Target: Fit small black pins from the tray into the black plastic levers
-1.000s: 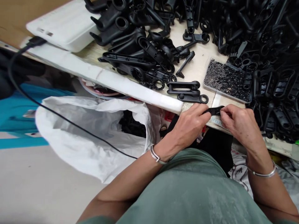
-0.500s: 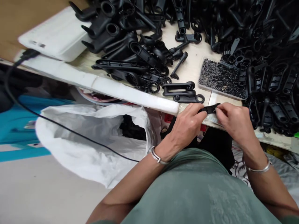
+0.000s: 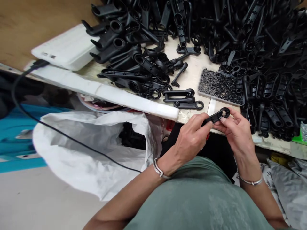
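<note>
A black plastic arm (image 3: 217, 116) with a round ring at one end is held between my two hands, just over the table's front edge. My left hand (image 3: 193, 134) pinches its narrow end, which the fingers partly cover. At the ring end, the thumb and fingers of my right hand (image 3: 236, 129) are closed on it. Just beyond my left hand lie a flat black arm with a ring (image 3: 189, 105) and a longer double-armed black part (image 3: 179, 95). A clear box of small black pieces (image 3: 219, 86) stands beyond my hands.
Heaps of black plastic parts (image 3: 144, 60) cover the back and left of the table, with rows of them (image 3: 273, 102) at the right. A white box (image 3: 64, 48) with a black cable (image 3: 72, 135) sits at the left. Below hangs an open white sack (image 3: 79, 150).
The black arm has turned so that its ring end now shows, raised to the right. My right hand has rolled with its fingers underneath. The whole view has shifted slightly.
</note>
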Demonstrator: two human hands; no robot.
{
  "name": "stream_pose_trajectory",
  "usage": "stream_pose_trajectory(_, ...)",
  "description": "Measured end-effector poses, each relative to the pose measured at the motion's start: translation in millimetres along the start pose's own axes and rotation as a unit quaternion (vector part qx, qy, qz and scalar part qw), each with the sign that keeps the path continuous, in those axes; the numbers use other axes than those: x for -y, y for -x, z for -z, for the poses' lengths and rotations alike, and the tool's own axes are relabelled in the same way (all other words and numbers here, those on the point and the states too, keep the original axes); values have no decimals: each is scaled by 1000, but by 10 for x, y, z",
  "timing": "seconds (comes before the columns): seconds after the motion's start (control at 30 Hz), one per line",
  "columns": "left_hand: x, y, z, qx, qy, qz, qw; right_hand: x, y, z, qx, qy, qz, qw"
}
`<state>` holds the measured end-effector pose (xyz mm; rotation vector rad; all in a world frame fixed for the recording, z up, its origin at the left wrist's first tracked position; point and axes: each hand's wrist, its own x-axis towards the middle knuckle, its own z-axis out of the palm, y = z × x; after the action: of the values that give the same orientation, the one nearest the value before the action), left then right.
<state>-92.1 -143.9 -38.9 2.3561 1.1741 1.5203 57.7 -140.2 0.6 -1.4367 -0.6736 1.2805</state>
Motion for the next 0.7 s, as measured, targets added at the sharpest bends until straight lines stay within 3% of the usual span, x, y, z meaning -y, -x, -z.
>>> stream_pose_trajectory(0.2,-3,77,2,-1,8,-6,1000,-28,-32,-112,2,7,11,1000)
stream_pose_trajectory(0.3,9,85,14,-2,23,-3,1000,-4,-32,-106,14,67,37,997)
stream_pose_trajectory(0.43,76,-4,166,50,43,-63,996,277,-20,184,24,156,71,985)
stream_pose_trajectory(0.53,228,-88,331,28,-19,-64,997,649,-67,589,-47,220,137,965)
stream_pose_trajectory(0.57,294,-110,377,13,-43,-53,998,777,-94,726,-74,252,162,951)
stream_pose_trajectory(0.6,361,-127,414,5,-66,-39,997,896,-125,850,-103,346,195,912)
stream_pose_trajectory(0.7,528,-168,472,7,-140,5,990,1158,-232,1099,-94,549,214,802)
